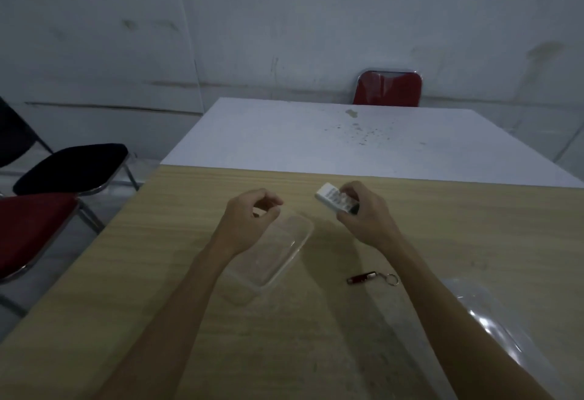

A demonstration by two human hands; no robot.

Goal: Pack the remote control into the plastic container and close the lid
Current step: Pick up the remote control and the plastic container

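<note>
- The right hand [363, 213] grips a white remote control [335, 200] between thumb and fingers, lifted off the wooden table [474, 225], just right of the container's far end
- The left hand [249, 216] hovers over the far end of the clear plastic container [278, 257], fingers loosely curled and holding nothing
- The container lies open on the table between the forearms
- A red keychain flashlight [363, 278] lies near the right forearm
- A clear plastic lid [493, 314] rests by the table's right edge
</note>
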